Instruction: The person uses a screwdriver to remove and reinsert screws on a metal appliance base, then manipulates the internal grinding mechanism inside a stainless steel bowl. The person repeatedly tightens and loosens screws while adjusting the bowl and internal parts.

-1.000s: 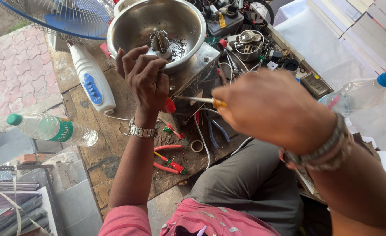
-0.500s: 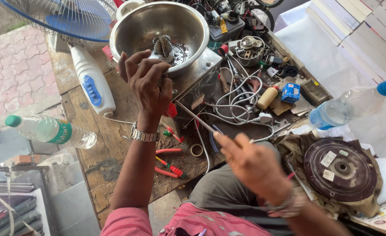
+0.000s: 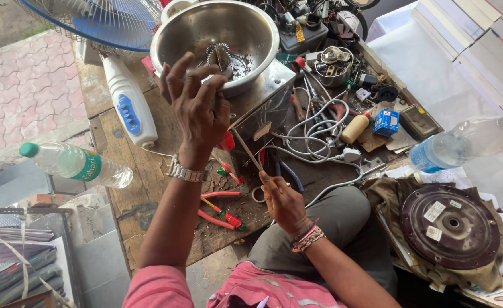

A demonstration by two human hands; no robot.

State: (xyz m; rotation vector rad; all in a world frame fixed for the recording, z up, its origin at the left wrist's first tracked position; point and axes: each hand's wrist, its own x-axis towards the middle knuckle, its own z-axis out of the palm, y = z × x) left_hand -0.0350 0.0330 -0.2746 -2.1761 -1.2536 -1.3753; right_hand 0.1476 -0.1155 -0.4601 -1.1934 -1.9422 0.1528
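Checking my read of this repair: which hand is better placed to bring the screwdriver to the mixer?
Probably the right hand: it already grips the screwdriver, tip angled toward the steel mixer housing. The left hand is occupied at the bowl rim.

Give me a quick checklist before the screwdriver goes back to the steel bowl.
1. Left hand steadying the steel bowl at its rim: ok.
2. Right hand gripping the screwdriver: ok.
3. Screwdriver tip seated on a screw: not ok, it points up in the air.
4. Whisk part in the bowl visible: ok.
5. White cables away from the screwdriver: cannot tell.
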